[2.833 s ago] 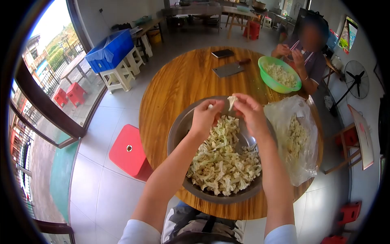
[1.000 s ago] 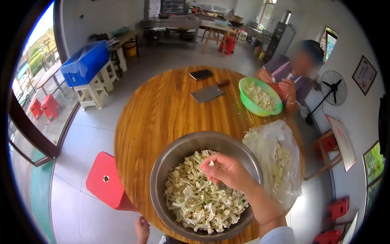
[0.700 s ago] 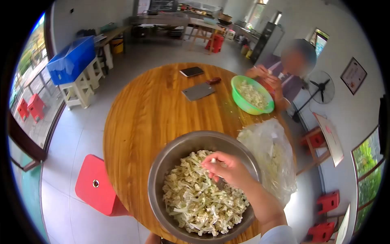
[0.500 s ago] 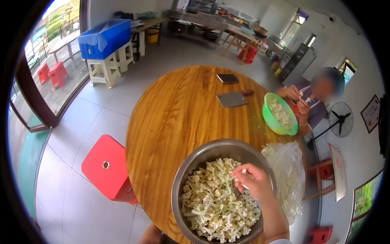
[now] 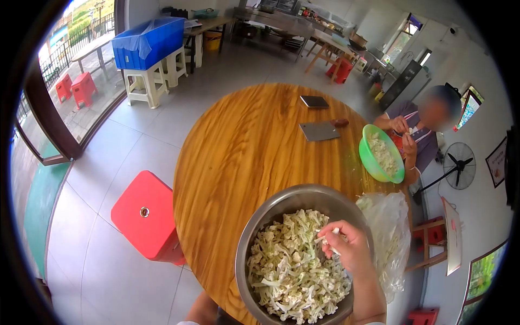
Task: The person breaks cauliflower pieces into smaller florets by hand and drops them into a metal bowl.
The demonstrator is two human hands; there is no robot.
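Observation:
My right hand [image 5: 346,248] is over the right part of a large steel bowl [image 5: 264,208], its fingers closed on pale cauliflower pieces [image 5: 335,238]. Chopped cauliflower florets [image 5: 295,265] fill much of the bowl, which stands at the near edge of a round wooden table [image 5: 227,162]. Of my left side only a bit of forearm [image 5: 201,311] shows at the bottom edge, below the table rim; the left hand itself is hidden. A clear plastic bag [image 5: 387,238] with pale pieces in it lies just right of the bowl.
Across the table a person [image 5: 420,127] handles a small pale piece above a green bowl [image 5: 398,173] of cauliflower. A cleaver [image 5: 319,131] and a phone [image 5: 314,101] lie on the far side. A red stool [image 5: 143,214] stands left, a fan [image 5: 459,165] right.
The whole view has shifted slightly, so the table and bowls appear further right. My right hand stays over the steel bowl, still holding cauliflower. The other person's hands have moved a little.

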